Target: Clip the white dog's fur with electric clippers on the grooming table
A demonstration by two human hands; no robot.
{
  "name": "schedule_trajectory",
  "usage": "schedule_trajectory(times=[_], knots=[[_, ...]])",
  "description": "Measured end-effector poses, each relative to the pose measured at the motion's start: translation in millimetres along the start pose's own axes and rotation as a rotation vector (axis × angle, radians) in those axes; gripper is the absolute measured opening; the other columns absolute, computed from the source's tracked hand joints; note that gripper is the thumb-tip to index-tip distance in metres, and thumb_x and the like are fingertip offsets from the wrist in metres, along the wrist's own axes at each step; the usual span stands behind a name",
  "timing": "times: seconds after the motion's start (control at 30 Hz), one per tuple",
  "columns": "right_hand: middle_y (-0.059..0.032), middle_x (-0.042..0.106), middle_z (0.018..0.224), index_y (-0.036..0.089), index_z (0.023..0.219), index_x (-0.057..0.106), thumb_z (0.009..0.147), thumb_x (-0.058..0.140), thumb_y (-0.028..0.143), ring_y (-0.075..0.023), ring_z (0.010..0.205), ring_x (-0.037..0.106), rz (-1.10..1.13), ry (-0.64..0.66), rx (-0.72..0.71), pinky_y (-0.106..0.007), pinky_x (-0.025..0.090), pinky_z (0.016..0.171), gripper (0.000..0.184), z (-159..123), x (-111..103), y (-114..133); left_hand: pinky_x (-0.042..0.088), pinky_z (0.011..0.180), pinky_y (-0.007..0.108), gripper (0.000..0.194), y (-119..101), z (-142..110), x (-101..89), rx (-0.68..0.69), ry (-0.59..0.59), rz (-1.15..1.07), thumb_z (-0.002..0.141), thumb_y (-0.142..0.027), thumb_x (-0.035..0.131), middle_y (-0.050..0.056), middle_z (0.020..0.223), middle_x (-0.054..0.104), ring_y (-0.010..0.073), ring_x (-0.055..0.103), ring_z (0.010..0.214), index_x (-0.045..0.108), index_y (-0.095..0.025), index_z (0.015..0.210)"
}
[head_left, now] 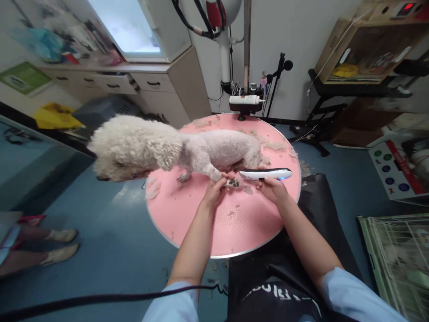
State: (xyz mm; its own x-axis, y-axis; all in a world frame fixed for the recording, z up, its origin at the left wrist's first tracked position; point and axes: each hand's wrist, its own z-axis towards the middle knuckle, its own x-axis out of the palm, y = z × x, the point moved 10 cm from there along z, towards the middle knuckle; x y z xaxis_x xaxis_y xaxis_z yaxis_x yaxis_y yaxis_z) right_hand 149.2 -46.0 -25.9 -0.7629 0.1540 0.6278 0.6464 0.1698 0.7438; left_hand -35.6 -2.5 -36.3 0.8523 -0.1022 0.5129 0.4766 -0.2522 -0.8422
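Note:
A white dog with a closely clipped body and a fluffy, uncut head stands on a round pink grooming table, facing left. My left hand is closed around one of its front legs, and the paw points right with its underside partly showing. In my right hand is a white and black hair clipper with a blue light at its rear end. The clipper's head lies close to the raised paw; whether they touch I cannot tell. Loose tufts of cut hair are scattered on the table.
A tool holder with a white bottle stands on a pole at the table's far edge. Cabinets line the back left. A wire cage is at lower right. A black cord crosses lower left, near another person's feet.

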Motion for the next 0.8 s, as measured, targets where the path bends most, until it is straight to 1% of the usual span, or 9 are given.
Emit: schedule_trajectory(times=[0.07,0.13,0.23,0.3,0.33,0.4,0.5,0.67,0.8], knots=[[0.0005,0.074,0.083,0.025,0.090,0.061,0.060,0.083,0.032,-0.0116,0.053,0.055,-0.043,-0.020,-0.133,-0.027,0.049,0.050,0.038,2,10,16,0.038,0.039,0.017,0.032,-1,1,2.6,0.007,0.031,0.006,0.060,-0.030,0.084,0.002,0.073,0.070,0.0074,0.055,0.048,0.061,-0.016,0.078],[-0.0007,0.075,0.090,0.025,0.089,0.060,0.059,0.086,0.034,-0.0151,0.066,0.064,-0.106,0.008,-0.229,-0.028,0.053,0.059,0.041,3,24,27,0.036,0.038,0.017,0.032,-2,1,3.8,0.026,0.049,-0.003,0.062,-0.030,0.084,0.000,0.071,0.068,0.0056,0.051,0.045,0.060,-0.016,0.077],[-0.0039,0.075,0.100,0.023,0.088,0.064,0.055,0.089,0.029,-0.0213,0.090,0.070,-0.264,0.206,-0.205,-0.035,0.057,0.078,0.043,3,52,28,0.034,0.037,0.016,0.034,-2,2,0.8,0.041,0.029,-0.023,0.064,-0.033,0.085,-0.002,0.066,0.065,0.0049,0.049,0.042,0.059,-0.016,0.078],[-0.0055,0.076,0.099,0.021,0.089,0.066,0.053,0.089,0.025,-0.0225,0.091,0.071,-0.354,0.302,-0.148,-0.037,0.057,0.081,0.043,1,59,25,0.033,0.038,0.016,0.035,0,2,-1.4,0.034,0.007,-0.024,0.065,-0.033,0.085,-0.004,0.062,0.062,0.0049,0.048,0.041,0.058,-0.017,0.080],[-0.0057,0.077,0.097,0.021,0.089,0.066,0.052,0.089,0.023,-0.0227,0.089,0.072,-0.362,0.303,-0.135,-0.037,0.057,0.080,0.044,1,58,26,0.033,0.038,0.016,0.035,1,2,-1.9,0.032,-0.001,-0.024,0.065,-0.034,0.085,-0.004,0.061,0.061,0.0048,0.047,0.041,0.058,-0.017,0.081],[-0.0053,0.077,0.096,0.022,0.090,0.063,0.052,0.089,0.023,-0.0233,0.085,0.073,-0.306,0.239,-0.139,-0.037,0.058,0.075,0.046,2,49,30,0.033,0.039,0.017,0.037,1,3,-1.5,0.040,-0.009,-0.026,0.066,-0.036,0.085,-0.006,0.058,0.058,0.0052,0.046,0.041,0.058,-0.017,0.081],[-0.0046,0.078,0.100,0.025,0.092,0.059,0.053,0.090,0.028,-0.0247,0.085,0.073,-0.221,0.185,-0.137,-0.039,0.059,0.072,0.050,6,41,26,0.037,0.044,0.019,0.040,-1,3,0.3,0.077,-0.013,-0.035,0.066,-0.042,0.086,-0.007,0.054,0.053,0.0072,0.049,0.045,0.056,-0.018,0.079],[-0.0044,0.078,0.103,0.025,0.091,0.057,0.055,0.092,0.032,-0.0242,0.093,0.074,-0.322,0.316,-0.128,-0.041,0.058,0.085,0.051,11,46,10,0.041,0.050,0.020,0.047,-3,2,3.4,0.091,0.009,-0.050,0.060,-0.048,0.090,-0.008,0.050,0.050,0.0078,0.049,0.047,0.058,-0.018,0.078],[-0.0055,0.077,0.108,0.026,0.096,0.055,0.059,0.090,0.039,-0.0253,0.095,0.073,-0.359,0.331,-0.144,-0.042,0.059,0.084,0.053,18,43,12,0.039,0.048,0.021,0.045,-1,2,4.2,0.069,0.019,-0.052,0.062,-0.047,0.089,-0.008,0.049,0.047,0.0076,0.046,0.046,0.058,-0.018,0.076]])
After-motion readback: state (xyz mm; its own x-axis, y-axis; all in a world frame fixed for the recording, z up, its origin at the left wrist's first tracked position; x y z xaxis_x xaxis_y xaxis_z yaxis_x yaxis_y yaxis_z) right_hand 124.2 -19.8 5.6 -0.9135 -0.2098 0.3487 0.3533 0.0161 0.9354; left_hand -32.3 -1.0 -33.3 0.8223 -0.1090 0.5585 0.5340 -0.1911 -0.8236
